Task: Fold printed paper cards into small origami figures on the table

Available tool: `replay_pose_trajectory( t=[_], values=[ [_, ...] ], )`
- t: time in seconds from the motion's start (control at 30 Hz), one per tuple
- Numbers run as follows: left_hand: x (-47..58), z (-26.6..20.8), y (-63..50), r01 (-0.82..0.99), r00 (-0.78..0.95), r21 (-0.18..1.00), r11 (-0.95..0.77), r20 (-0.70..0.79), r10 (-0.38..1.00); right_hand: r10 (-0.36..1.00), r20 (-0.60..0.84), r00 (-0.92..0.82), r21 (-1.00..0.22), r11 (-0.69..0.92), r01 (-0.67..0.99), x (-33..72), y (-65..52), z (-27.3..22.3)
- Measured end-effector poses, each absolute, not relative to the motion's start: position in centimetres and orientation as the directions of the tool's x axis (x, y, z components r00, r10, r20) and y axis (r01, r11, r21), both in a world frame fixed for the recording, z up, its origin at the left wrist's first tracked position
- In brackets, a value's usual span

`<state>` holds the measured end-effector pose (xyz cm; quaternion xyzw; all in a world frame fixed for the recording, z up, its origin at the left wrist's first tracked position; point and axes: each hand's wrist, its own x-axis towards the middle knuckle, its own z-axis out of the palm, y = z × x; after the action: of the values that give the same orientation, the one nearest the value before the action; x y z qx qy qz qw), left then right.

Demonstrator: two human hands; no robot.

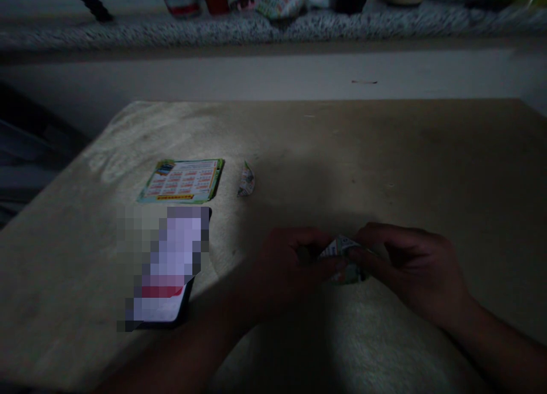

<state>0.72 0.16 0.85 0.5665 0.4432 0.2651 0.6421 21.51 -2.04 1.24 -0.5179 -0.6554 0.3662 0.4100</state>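
Observation:
Between my two hands is a small piece of folded printed paper [341, 247], its peak pointing up and away from me. My left hand [284, 266] pinches its left side with thumb and fingers. On the other side my right hand [421, 263] grips the paper, thumb pressed on its front. The fingers hide part of the paper's lower half. Farther off, left of the hands, a second small folded paper piece [247, 180] lies on the table, with a pointed top and printed surface.
A stack of printed calendar cards [183, 180] lies at the left of the table [405, 155]. Nearer me is a lit phone [171, 269], its screen blurred out. Behind the table, a speckled stone ledge [239, 35] carries a crumpled printed packet [282, 0] and several containers. The light is dim.

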Motion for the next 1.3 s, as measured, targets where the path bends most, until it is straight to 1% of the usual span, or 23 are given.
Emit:
replay_pose_trajectory(
  t=[0.1,0.17,0.33,0.47,0.57,0.67,0.73,0.87,0.93,1.0,1.13,1.23,1.3],
  values=[
    [0.7,0.6,0.1,0.134,0.469,0.966,0.222,-0.259,0.845,0.980,0.166,-0.107,-0.908,0.195,0.371,21.4,-2.0,1.2],
    [0.7,0.5,0.0,0.137,0.459,0.973,0.185,-0.228,0.859,0.977,0.181,-0.110,-0.911,0.209,0.355,21.4,-2.0,1.1],
    [0.9,0.6,-0.2,0.217,0.394,0.976,-0.033,-0.057,0.917,0.951,0.253,-0.180,-0.877,0.304,0.371,21.5,-2.0,0.9],
    [1.1,0.9,-0.2,0.281,0.394,0.937,-0.206,0.083,0.915,0.930,0.285,-0.233,-0.851,0.357,0.384,21.6,-2.0,0.7],
    [1.2,1.0,-0.3,0.345,0.391,0.865,-0.365,0.221,0.894,0.914,0.330,-0.236,-0.832,0.399,0.385,21.6,-1.9,0.7],
    [1.3,0.7,-0.5,0.370,0.418,0.762,-0.531,0.374,0.828,0.901,0.358,-0.244,-0.812,0.430,0.395,21.5,-1.9,1.0],
    [1.2,0.5,-0.5,0.346,0.449,0.693,-0.633,0.470,0.760,0.912,0.338,-0.232,-0.826,0.406,0.392,21.4,-1.9,1.2],
    [1.0,0.1,-0.4,0.290,0.487,0.563,-0.774,0.609,0.626,0.956,0.239,-0.172,-0.885,0.287,0.368,21.4,-2.1,1.2],
    [0.9,0.2,-0.3,0.267,0.487,0.533,-0.803,0.645,0.590,0.972,0.183,-0.144,-0.904,0.224,0.365,21.5,-2.1,1.1],
    [0.7,0.4,-0.3,0.250,0.469,0.529,-0.811,0.667,0.579,0.983,0.135,-0.125,-0.919,0.171,0.354,21.7,-2.0,1.0],
    [0.2,0.7,-0.3,0.266,0.485,0.558,-0.786,0.627,0.609,0.990,0.093,-0.108,-0.937,0.124,0.326,22.1,-1.9,1.2],
    [0.0,0.7,-0.4,0.278,0.470,0.609,-0.743,0.588,0.658,0.991,0.093,-0.098,-0.936,0.120,0.330,22.3,-1.8,1.5],
    [0.0,0.6,-0.4,0.300,0.417,0.688,-0.661,0.529,0.739,0.991,0.096,-0.091,-0.932,0.121,0.341,22.4,-1.7,1.6]
  ],
)
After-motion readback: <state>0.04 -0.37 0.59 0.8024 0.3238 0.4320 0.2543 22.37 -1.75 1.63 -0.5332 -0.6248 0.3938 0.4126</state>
